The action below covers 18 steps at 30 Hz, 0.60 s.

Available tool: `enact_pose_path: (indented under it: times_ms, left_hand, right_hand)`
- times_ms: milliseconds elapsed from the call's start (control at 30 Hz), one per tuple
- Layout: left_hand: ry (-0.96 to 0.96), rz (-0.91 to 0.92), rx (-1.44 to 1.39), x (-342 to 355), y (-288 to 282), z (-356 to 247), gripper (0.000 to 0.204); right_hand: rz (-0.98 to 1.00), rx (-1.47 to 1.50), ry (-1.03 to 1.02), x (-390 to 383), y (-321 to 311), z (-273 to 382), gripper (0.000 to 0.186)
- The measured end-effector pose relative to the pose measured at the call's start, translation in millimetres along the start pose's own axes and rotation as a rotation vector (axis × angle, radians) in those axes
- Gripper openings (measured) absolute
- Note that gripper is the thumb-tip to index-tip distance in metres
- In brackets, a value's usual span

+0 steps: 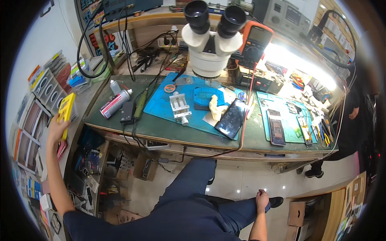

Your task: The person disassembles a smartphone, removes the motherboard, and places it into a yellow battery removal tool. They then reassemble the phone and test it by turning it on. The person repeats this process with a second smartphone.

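Note:
My left hand is out at the far left, its fingers closed round a flat yellow rectangular thing with dark markings, held upright beside the drawer units. What exactly it is I cannot make out. Down at the lower right, my right hand rests by my knee with its fingers curled in and nothing visible in them. On the blue mat of the bench lie a metal clamp fixture, a blue device, a crumpled pale cloth and a dark smartphone.
A microscope rises over the bench, with an orange multimeter beside it. Left of the mat are a spray can and a green pen-shaped tool. An opened phone and pliers lie right. Someone in dark clothes stands there.

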<state>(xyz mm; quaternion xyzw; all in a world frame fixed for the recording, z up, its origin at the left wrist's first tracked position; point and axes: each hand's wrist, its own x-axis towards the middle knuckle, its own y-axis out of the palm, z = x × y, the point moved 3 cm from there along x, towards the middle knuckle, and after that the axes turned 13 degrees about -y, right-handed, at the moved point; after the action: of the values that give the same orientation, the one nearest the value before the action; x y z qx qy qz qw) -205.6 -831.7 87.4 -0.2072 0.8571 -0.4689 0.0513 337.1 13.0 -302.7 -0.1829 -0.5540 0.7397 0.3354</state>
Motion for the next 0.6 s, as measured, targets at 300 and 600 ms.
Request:
enact_pose_path:
  times_ms: [300, 600]
  left_hand:
    - [0.487, 0.674, 0.014, -251.5, 58.0, -201.9, 0.098]
    - [0.986, 0.873, 0.123, -336.7, 178.4, -298.2, 0.102]
  right_hand:
    - [-0.466, 0.452, -0.827, 50.4, -150.8, 276.1, 0.025]
    - [-0.565, 0.080, -0.897, 169.7, -183.8, 380.8, 0.020]
